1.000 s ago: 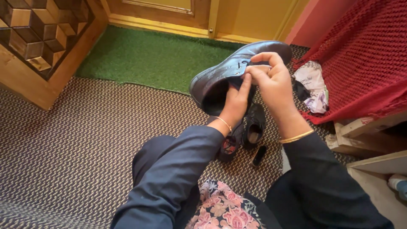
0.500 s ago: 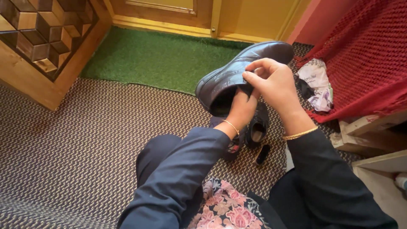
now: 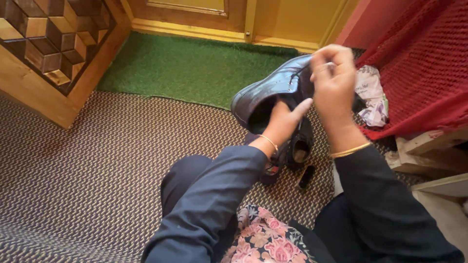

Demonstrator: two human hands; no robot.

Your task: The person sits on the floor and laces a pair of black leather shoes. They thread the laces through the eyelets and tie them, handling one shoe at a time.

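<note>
the left hand (image 3: 282,119) is reaching into the opening of a dark leather shoe (image 3: 273,90), gripping it and holding it up above the woven carpet (image 3: 97,160). the right hand (image 3: 334,83) is pinching closed at the shoe's laces, blurred. a second shoe (image 3: 298,146) is lying underneath, near a red knitted cloth (image 3: 419,63).

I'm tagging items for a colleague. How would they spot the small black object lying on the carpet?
Start at the green mat, come down to the raised dark shoe. Under it lies another shoe; the small black oblong object lies just nearer, flat, far smaller than either shoe.
</note>
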